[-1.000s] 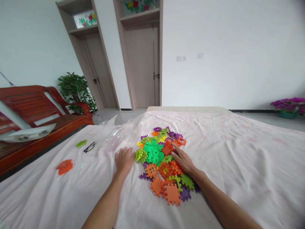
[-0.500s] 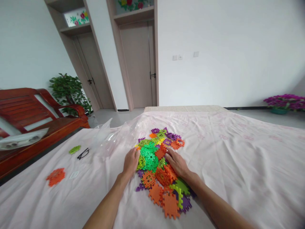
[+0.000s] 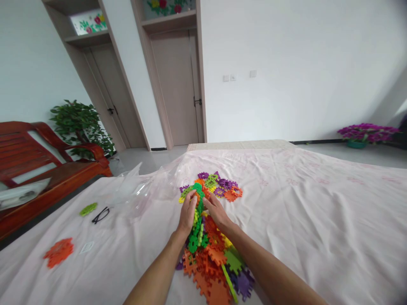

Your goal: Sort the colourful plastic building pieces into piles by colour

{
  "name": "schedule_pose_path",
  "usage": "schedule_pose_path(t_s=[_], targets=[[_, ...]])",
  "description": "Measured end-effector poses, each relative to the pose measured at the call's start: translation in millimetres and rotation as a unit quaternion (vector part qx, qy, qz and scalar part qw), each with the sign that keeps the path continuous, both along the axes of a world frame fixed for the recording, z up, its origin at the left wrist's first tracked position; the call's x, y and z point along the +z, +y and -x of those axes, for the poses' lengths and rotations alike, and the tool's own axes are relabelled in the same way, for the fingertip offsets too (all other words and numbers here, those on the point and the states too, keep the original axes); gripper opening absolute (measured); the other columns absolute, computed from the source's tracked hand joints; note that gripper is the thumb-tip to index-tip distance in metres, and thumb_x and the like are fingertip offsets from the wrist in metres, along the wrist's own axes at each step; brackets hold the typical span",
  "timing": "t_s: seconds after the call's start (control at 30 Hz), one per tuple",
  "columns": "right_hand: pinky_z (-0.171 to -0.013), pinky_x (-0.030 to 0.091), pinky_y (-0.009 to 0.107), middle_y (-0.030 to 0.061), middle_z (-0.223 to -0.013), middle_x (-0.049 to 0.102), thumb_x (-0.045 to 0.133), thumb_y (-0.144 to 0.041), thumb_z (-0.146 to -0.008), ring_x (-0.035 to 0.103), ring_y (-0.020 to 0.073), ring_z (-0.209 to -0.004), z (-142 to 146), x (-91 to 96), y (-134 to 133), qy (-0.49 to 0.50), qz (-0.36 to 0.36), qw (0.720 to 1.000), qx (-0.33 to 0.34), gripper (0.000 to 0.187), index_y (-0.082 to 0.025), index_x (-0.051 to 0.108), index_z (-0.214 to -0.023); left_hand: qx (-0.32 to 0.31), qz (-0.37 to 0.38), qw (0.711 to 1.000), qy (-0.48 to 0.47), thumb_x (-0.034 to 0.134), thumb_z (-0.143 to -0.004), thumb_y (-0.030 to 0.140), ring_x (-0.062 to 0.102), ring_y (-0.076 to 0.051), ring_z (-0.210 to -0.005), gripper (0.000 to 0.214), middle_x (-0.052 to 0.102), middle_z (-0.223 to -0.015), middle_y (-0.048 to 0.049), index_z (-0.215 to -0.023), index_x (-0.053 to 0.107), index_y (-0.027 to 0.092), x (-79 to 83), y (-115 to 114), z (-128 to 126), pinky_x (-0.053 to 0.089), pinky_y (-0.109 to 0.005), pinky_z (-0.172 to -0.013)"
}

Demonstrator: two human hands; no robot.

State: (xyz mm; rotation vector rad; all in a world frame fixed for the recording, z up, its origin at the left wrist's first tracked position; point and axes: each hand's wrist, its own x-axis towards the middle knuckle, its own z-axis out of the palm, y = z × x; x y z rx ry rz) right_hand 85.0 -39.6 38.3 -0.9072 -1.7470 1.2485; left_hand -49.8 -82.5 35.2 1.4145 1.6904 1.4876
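A heap of flat interlocking plastic pieces (image 3: 210, 250) in green, orange, purple and yellow lies on the pink-white cloth (image 3: 302, 212) in front of me. My left hand (image 3: 187, 214) and my right hand (image 3: 215, 209) press toward each other from either side, with the pieces squeezed up on edge between them. A bright green piece (image 3: 199, 199) stands upright between the fingertips. More purple and orange pieces (image 3: 227, 186) lie flat just beyond the hands.
A clear plastic bag (image 3: 143, 188) lies crumpled left of the heap. Farther left on the cloth are black glasses (image 3: 101, 215), a green piece (image 3: 88, 209), an orange piece (image 3: 59, 252). A red wooden bench (image 3: 47, 165) stands at the left.
Both hands slid inward from the sides of the heap until they nearly met, pushing the flat pieces together and up on edge. The view turned slightly right.
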Motion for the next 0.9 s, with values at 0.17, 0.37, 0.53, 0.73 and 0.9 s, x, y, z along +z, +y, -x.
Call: schedule_pose_path(t_s=[0.17, 0.37, 0.53, 0.73, 0.9], targets=[[-0.114, 0.039, 0.049, 0.0084, -0.152, 0.051, 0.058, -0.062, -0.089, 0.048, 0.0299, -0.137, -42.3, 25.0, -5.2, -0.058, -0.034, 0.990, 0.122, 0.071, -0.027, 0.048, -0.150, -0.074, 0.002, 0.997, 0.026, 0.029, -0.101, 0.052, 0.053, -0.023, -0.134, 0.054, 0.060, -0.139, -0.0122, -0.136, 0.054, 0.019, 13.2, -18.2, 18.2, 0.040, -0.039, -0.115], [-0.123, 0.020, 0.053, 0.0114, -0.165, 0.028, 0.088, -0.060, -0.057, 0.024, 0.0360, -0.152, -139.6, 27.4, -25.2, -0.259, -0.107, 0.932, 0.231, 0.119, -0.030, 0.033, -0.158, -0.250, 0.093, 0.936, 0.228, 0.075, -0.065, 0.073, 0.011, -0.038, -0.155, 0.122, 0.009, -0.170, -0.0128, -0.163, 0.016, 0.030, 2.8, -78.9, 58.3, 0.021, -0.056, -0.124], [-0.123, 0.013, 0.059, 0.0179, -0.166, 0.022, 0.085, -0.058, -0.059, 0.019, 0.0409, -0.153, -159.4, -9.6, -42.8, -0.352, -0.168, 0.895, 0.219, 0.121, -0.022, 0.029, -0.160, -0.268, 0.063, 0.891, 0.362, 0.088, -0.044, 0.068, 0.010, -0.048, -0.153, 0.145, 0.000, -0.170, -0.0144, -0.163, 0.010, 0.037, -19.1, -110.4, 46.3, 0.024, -0.066, -0.119], [-0.108, 0.043, 0.049, 0.0178, -0.139, 0.060, 0.073, -0.040, -0.077, 0.057, 0.0341, -0.124, -108.5, -17.4, -60.5, -0.243, -0.238, 0.935, 0.100, 0.088, -0.021, 0.037, -0.156, -0.146, -0.048, 0.917, 0.367, 0.084, -0.064, 0.049, 0.036, -0.042, -0.145, 0.105, 0.029, -0.163, -0.0144, -0.155, 0.036, 0.033, -30.3, -94.9, 19.3, 0.037, -0.060, -0.115], [-0.108, 0.045, 0.046, 0.0108, -0.141, 0.060, 0.066, -0.025, -0.076, 0.059, 0.0299, -0.124, -70.2, -15.6, -55.0, -0.113, -0.129, 0.985, 0.018, 0.078, -0.025, 0.042, -0.150, -0.132, -0.090, 0.948, 0.277, 0.077, -0.075, 0.033, 0.044, -0.033, -0.142, 0.073, 0.044, -0.152, -0.0140, -0.142, 0.050, 0.026, -21.4, -76.8, 14.6, 0.041, -0.051, -0.116]])
